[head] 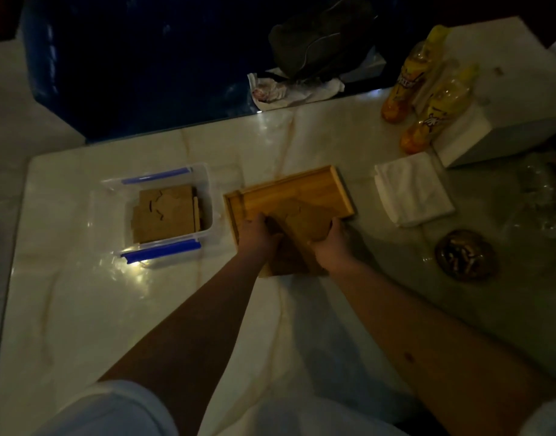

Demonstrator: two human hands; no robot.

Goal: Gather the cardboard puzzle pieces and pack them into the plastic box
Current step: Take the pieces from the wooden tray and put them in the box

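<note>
A group of joined cardboard puzzle pieces (298, 220) is seen lying in the wooden tray (305, 191), which rests on the pale marble table (81, 309). The group is gripped from both sides: the left hand (259, 236) is curled over its left edge with the fingers pressed together, and the right hand (331, 243) is closed on its right edge, thumb on top, the other fingers hidden beneath. More puzzle pieces (166, 215) are stacked flat inside the clear plastic box (207, 196) with blue clips, set just to the left of the tray. A folded white cloth (411, 190) lies to the right of the tray, and two yellow bottles (427, 99) stand behind it beside a white box (503, 105). A round dark dish (466, 254) sits near the right edge.
</note>
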